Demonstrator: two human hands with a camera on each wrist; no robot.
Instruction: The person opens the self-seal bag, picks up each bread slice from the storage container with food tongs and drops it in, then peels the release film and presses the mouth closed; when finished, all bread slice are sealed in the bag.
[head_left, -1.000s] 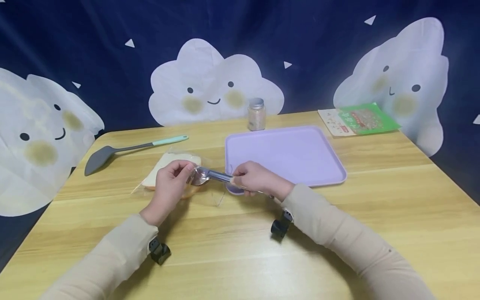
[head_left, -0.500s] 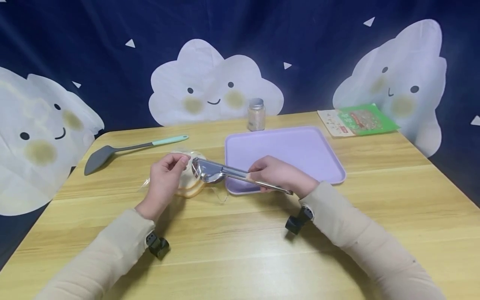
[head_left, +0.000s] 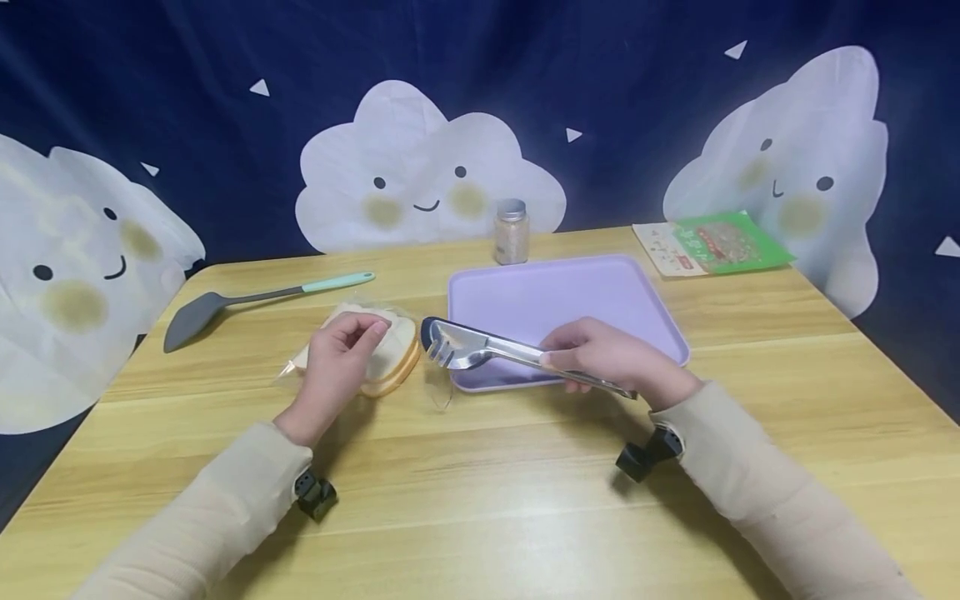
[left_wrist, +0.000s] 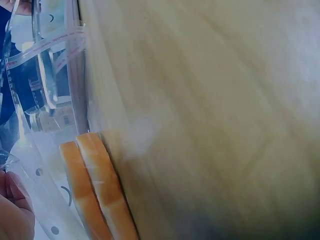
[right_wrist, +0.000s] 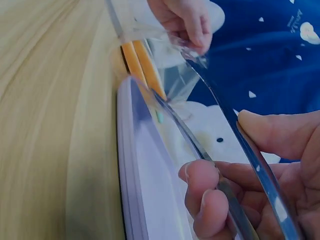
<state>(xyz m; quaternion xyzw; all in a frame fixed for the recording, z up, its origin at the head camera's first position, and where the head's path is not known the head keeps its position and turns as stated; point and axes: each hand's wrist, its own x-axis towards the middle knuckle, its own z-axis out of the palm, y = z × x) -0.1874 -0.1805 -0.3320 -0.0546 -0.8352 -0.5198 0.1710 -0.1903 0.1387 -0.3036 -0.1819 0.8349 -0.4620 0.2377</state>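
Between thumb and fingers my left hand (head_left: 337,367) pinches the top of a clear plastic bag (left_wrist: 45,50). Inside the bag lie slices of white bread (head_left: 393,354) with orange-brown crusts, stacked flat and partly hidden behind that hand. My right hand (head_left: 607,354) holds metal tongs (head_left: 513,348) above the near-left part of a lilac tray (head_left: 498,287). The tongs' heads point left toward the bag's mouth, with nothing seen between them. In the right wrist view the two arms of the tongs stand apart, thumb on one and fingers round the other.
A grey spatula (head_left: 202,317) with a mint handle lies at the back left. Behind the tray stands a small jar (head_left: 512,237) with a silver lid. A green and white packet (head_left: 716,244) lies at the back right. A dark cloud-patterned cloth (head_left: 622,100) hangs behind the table.
My right hand has moved right with the tongs, and their heads have drawn away from my left hand. My left hand has shifted slightly and keeps its pinch on the bag.
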